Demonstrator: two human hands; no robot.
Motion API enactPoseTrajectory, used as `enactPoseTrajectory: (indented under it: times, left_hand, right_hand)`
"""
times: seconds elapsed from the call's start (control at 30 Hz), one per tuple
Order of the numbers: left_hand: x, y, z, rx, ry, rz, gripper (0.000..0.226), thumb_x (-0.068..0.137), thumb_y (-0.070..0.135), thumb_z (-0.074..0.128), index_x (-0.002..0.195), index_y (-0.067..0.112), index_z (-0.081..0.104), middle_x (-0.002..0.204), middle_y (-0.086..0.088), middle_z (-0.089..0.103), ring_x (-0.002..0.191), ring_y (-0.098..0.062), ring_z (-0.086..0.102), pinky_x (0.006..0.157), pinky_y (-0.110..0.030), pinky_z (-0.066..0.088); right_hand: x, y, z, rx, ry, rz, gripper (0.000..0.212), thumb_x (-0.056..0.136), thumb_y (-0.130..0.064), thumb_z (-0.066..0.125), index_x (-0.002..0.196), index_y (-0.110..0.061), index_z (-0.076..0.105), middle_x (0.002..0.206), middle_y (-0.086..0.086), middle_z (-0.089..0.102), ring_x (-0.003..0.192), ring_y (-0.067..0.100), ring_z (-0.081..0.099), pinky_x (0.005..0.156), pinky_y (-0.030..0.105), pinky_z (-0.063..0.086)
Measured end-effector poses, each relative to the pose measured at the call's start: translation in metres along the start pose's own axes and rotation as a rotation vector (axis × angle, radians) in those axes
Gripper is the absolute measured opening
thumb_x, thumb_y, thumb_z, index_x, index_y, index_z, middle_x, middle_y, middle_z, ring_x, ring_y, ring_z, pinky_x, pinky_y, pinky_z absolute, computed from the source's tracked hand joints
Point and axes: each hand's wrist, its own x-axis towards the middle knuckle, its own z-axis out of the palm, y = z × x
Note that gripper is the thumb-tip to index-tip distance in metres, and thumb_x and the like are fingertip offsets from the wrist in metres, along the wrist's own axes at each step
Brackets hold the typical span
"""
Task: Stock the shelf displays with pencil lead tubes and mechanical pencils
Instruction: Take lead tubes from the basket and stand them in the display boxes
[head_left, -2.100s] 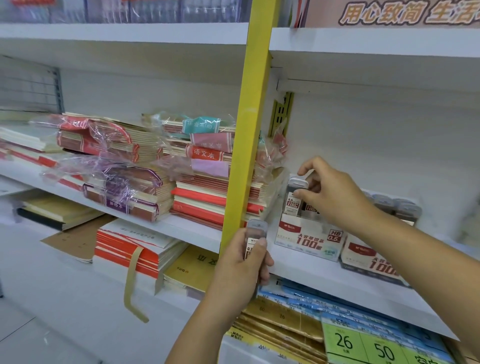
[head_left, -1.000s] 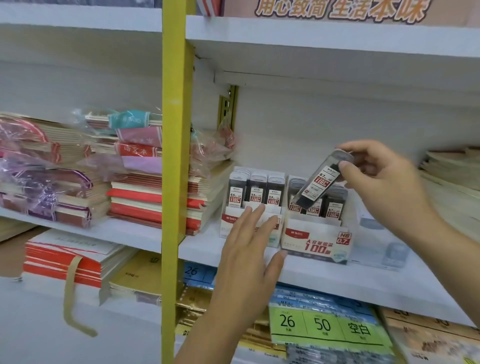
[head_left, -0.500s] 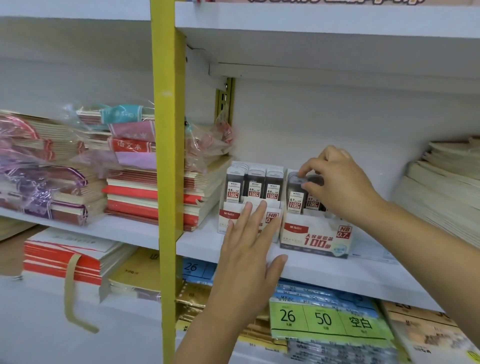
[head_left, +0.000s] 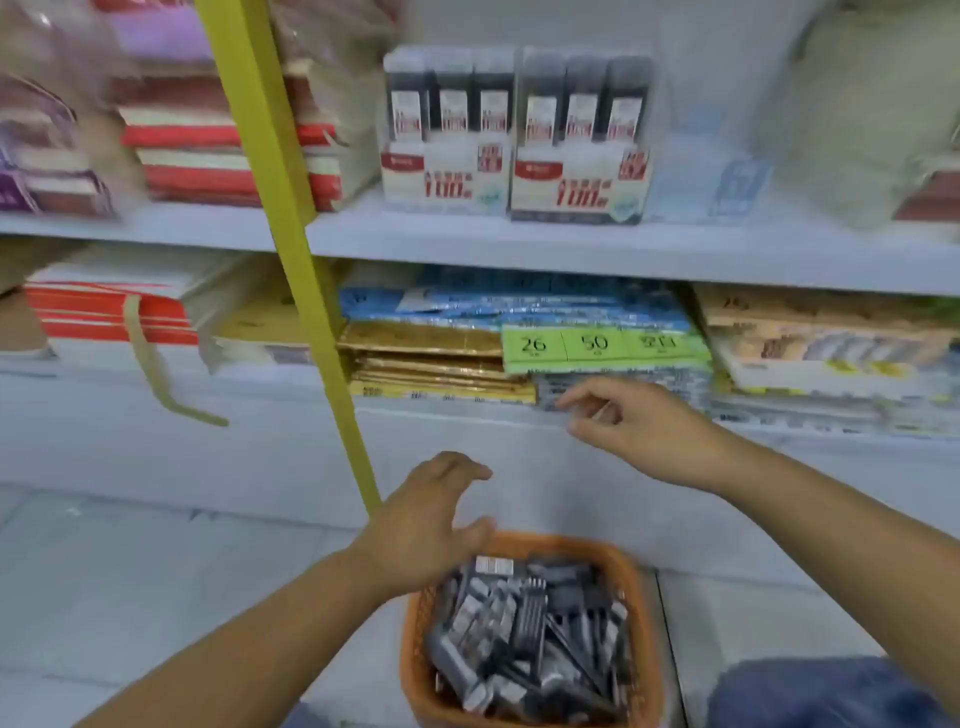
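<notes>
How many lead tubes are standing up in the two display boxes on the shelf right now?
6 show: three side by side in the left display box and three side by side in the right display box. More may stand hidden behind these front rows.

Even, bright, shadowless light; heavy motion blur throughout, wide-angle bending at the edges.
</notes>
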Motion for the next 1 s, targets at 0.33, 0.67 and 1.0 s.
enactPoseTrajectory:
  times: [0.33, 0.67, 1.0]
  left_hand:
    - [-0.024, -0.079, 0.186, -0.205, -0.308, -0.496, 0.061, 0.092, 0.039, 0.068, 0.144, 0.016, 0.047, 0.147, -0.009, 0.050, 0.134, -0.025, 0.046, 0.108, -0.031, 0.036]
    - [0.003, -0.089, 0.249, -0.199, -0.289, -0.581, 0.060, 0.092, 0.047, 0.066, 0.143, 0.021, 0.050, 0.146, -0.003, 0.048, 0.131, -0.024, 0.049, 0.110, -0.037, 0.041]
    - [0.033, -0.090, 0.262, -0.161, -0.266, -0.662, 0.048, 0.084, 0.026, 0.076, 0.129, 0.018, 0.059, 0.127, -0.003, 0.062, 0.108, -0.021, 0.061, 0.095, -0.037, 0.053]
  right_hand:
    - [-0.040, 0.187, 0.188, 0.022, -0.365, 0.669, 0.046, 0.094, -0.033, 0.060, 0.137, -0.020, 0.049, 0.128, 0.005, 0.057, 0.112, 0.021, 0.057, 0.083, 0.022, 0.040]
    - [-0.049, 0.222, 0.263, -0.020, -0.357, 0.755, 0.036, 0.091, -0.026, 0.065, 0.124, -0.017, 0.054, 0.118, 0.009, 0.065, 0.104, 0.028, 0.061, 0.078, 0.028, 0.044]
    - [-0.031, 0.218, 0.262, 0.323, -0.203, 0.868, 0.015, 0.094, -0.024, 0.053, 0.107, -0.023, 0.046, 0.080, 0.001, 0.055, 0.061, 0.011, 0.050, 0.051, 0.027, 0.034]
